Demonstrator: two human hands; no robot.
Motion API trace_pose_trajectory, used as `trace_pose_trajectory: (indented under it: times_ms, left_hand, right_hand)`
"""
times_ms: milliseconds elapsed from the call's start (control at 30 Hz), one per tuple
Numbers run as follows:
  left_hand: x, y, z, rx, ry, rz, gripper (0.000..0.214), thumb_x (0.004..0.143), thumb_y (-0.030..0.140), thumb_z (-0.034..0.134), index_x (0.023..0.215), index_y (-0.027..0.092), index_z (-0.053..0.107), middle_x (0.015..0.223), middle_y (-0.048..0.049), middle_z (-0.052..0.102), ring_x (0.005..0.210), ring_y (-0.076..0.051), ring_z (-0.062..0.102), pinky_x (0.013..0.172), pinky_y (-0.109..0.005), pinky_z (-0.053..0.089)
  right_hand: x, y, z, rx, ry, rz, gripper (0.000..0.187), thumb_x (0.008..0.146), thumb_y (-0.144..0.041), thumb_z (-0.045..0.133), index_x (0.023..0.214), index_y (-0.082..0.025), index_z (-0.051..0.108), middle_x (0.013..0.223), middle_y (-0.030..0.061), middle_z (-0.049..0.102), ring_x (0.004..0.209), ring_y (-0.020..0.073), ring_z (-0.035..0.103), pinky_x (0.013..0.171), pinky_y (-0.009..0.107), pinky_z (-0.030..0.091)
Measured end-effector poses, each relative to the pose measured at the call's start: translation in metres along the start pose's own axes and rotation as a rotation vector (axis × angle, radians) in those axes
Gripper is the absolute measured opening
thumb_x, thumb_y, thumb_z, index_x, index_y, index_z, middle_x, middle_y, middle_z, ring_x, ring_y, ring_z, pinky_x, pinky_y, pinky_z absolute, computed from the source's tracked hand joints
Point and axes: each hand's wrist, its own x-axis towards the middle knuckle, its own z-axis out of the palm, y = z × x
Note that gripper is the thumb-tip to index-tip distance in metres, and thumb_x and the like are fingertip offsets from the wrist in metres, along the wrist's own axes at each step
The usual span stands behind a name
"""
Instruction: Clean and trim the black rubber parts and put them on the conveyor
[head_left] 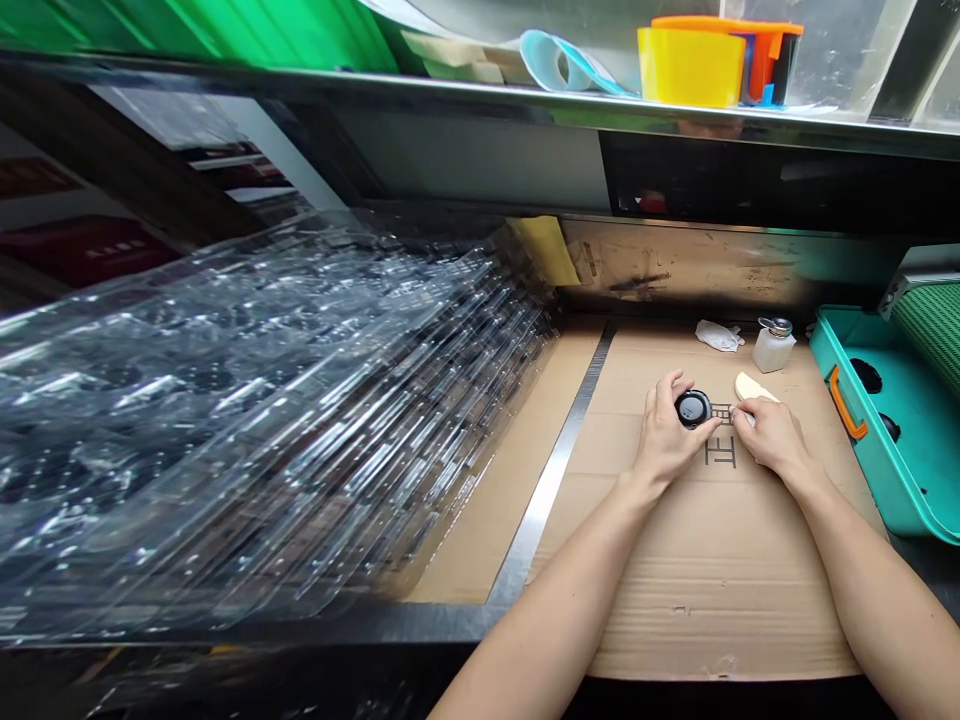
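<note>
My left hand (pixel 669 428) is closed around a small round black part (pixel 694 408), thumb and fingers on its rim and its face turned up. Just to the right, my right hand (pixel 772 432) has its fingertips pinched together. Something small and whitish shows at those fingertips, too little of it to name. A cream-coloured flat piece with a curved edge (pixel 753 386) lies right behind the right hand, partly covered by it. Both hands are above a cardboard sheet (pixel 675 570) with dark printed marks.
Stacked clear plastic trays (pixel 247 420) fill the left side. Behind the hands are a white pump bottle (pixel 774 345) and a crumpled white wipe (pixel 718 335). At right stands a teal bin (pixel 911 475) holding black parts. A shelf (pixel 480 95) crosses above.
</note>
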Motion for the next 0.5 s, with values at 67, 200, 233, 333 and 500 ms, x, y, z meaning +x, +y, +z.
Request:
trace_pose_trajectory:
  times_ms: [67, 200, 233, 333, 500]
  left_hand:
    - [0.0, 0.002, -0.001, 0.016, -0.012, 0.01, 0.071, 0.063, 0.026, 0.089, 0.125, 0.026, 0.056, 0.128, -0.0114, 0.064, 0.129, -0.028, 0.052, 0.114, -0.039, 0.035]
    - [0.004, -0.004, -0.005, 0.219, -0.208, 0.018, 0.021, 0.088, 0.04, 0.065, 0.075, 0.023, 0.068, 0.083, -0.0073, 0.07, 0.094, -0.025, 0.063, 0.099, -0.037, 0.042]
    - [0.006, -0.008, -0.006, 0.276, -0.239, 0.002, 0.037, 0.093, 0.042, 0.056, 0.063, 0.023, 0.063, 0.071, -0.0068, 0.066, 0.086, -0.024, 0.063, 0.098, -0.037, 0.042]
    - [0.014, -0.019, -0.011, 0.435, -0.146, -0.019, 0.04, 0.094, 0.047, 0.052, 0.067, 0.022, 0.067, 0.082, -0.0104, 0.069, 0.096, -0.027, 0.061, 0.106, -0.042, 0.036]
    - [0.017, -0.023, -0.029, 0.559, -0.108, -0.019, 0.065, 0.084, 0.061, 0.062, 0.136, 0.022, 0.058, 0.147, -0.0163, 0.049, 0.141, -0.035, 0.034, 0.117, -0.05, 0.023]
  right_hand:
    - [0.0, -0.001, -0.001, -0.008, -0.005, 0.001, 0.03, 0.095, -0.039, 0.048, 0.103, -0.029, 0.075, 0.111, 0.0044, 0.074, 0.105, 0.0217, 0.065, 0.084, 0.028, 0.044]
    - [0.0, -0.002, -0.002, -0.012, -0.011, 0.006, 0.03, 0.095, -0.038, 0.048, 0.102, -0.028, 0.075, 0.11, 0.0044, 0.074, 0.103, 0.0214, 0.065, 0.081, 0.027, 0.044]
    - [0.0, -0.002, -0.002, -0.009, -0.009, 0.007, 0.03, 0.095, -0.038, 0.048, 0.102, -0.028, 0.075, 0.11, 0.0044, 0.073, 0.102, 0.0213, 0.065, 0.081, 0.027, 0.044]
    - [-0.001, -0.003, -0.003, -0.007, -0.006, 0.008, 0.029, 0.094, -0.036, 0.048, 0.1, -0.027, 0.075, 0.109, 0.0046, 0.073, 0.101, 0.0213, 0.064, 0.081, 0.027, 0.043]
    - [-0.001, -0.005, -0.003, -0.004, -0.011, 0.016, 0.029, 0.094, -0.037, 0.048, 0.1, -0.028, 0.075, 0.108, 0.0037, 0.072, 0.1, 0.0213, 0.064, 0.078, 0.027, 0.042]
